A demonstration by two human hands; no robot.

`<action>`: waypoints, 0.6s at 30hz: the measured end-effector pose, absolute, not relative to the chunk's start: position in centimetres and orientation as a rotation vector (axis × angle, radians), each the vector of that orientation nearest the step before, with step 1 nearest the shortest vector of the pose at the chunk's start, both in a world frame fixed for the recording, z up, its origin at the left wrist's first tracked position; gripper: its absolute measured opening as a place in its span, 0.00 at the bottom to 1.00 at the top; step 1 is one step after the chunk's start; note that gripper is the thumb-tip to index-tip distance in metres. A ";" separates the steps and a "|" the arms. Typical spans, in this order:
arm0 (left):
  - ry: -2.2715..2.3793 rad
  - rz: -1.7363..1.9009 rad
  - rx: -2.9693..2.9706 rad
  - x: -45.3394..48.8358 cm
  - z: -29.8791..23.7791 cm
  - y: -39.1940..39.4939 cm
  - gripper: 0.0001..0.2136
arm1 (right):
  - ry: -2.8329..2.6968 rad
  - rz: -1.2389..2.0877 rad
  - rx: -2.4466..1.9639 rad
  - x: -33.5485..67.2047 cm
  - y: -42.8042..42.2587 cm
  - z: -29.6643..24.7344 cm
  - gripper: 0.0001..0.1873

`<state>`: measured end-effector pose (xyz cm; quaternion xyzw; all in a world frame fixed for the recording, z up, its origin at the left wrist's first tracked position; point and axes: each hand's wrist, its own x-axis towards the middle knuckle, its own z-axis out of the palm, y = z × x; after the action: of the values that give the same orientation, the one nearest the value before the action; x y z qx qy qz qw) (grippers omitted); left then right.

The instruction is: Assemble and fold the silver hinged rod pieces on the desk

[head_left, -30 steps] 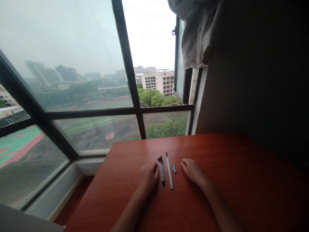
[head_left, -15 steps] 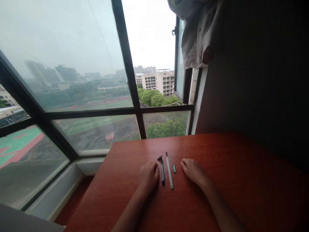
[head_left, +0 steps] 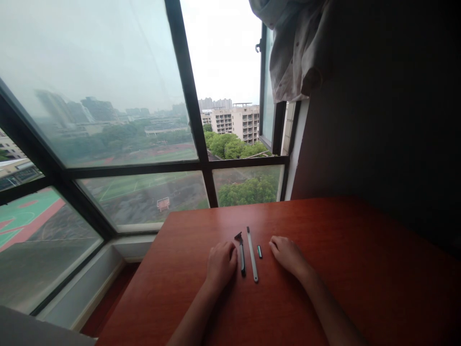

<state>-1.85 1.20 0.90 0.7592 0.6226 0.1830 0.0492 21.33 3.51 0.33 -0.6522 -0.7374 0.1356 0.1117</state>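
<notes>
A black and grey razor point(head_left: 242, 257) lies with its head away from me. To its right is a long light-grey toothbrush point(head_left: 252, 259) with a dark head at the far end. A small dark piece with a green stripe point(head_left: 259, 252), perhaps a razor cartridge, lies right of the toothbrush. My left hand point(head_left: 221, 262) rests on the table just left of the razor, its fingers curled in with nothing in them. My right hand point(head_left: 287, 252) rests right of the small piece, apart from it, fingers curled and holding nothing.
All this is on a reddish-brown wooden table point(head_left: 180, 269). Dark-framed windows point(head_left: 201, 144) stand beyond its far edge and to the left. A bunched curtain point(head_left: 295, 62) hangs at upper right beside a dark wall point(head_left: 382, 110).
</notes>
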 end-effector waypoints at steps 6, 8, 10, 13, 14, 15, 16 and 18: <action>1.914 0.543 2.305 -1.7 1.0 1.1 0.09 | -2.169 0.402 -1.922 21.3 3.4 0.3 0.13; 1.910 0.545 2.305 -1.7 1.0 1.0 0.09 | -2.165 0.415 -1.932 21.2 3.4 0.4 0.13; 1.908 0.542 2.305 -1.8 1.0 1.0 0.09 | -2.163 0.424 -1.935 21.1 3.4 0.5 0.13; 1.911 0.542 2.311 -1.9 1.0 1.0 0.09 | -2.164 0.424 -1.927 21.0 3.4 0.6 0.13; 1.911 0.545 2.314 -2.0 1.0 1.0 0.09 | -2.164 0.422 -1.923 21.0 3.4 0.6 0.13; 1.911 0.549 2.316 -2.0 1.0 1.0 0.09 | -2.164 0.420 -1.922 20.9 3.4 0.6 0.13; 1.914 0.550 2.315 -2.0 1.0 1.0 0.09 | -2.163 0.418 -1.922 20.9 3.4 0.6 0.13; 1.924 0.542 2.305 -1.9 1.1 1.0 0.10 | -2.159 0.415 -1.927 20.8 3.4 0.6 0.13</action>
<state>-1.92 0.96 1.06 0.7548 0.6299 0.1773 0.0452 20.80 3.39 0.58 -0.6552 -0.7342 0.1411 0.1090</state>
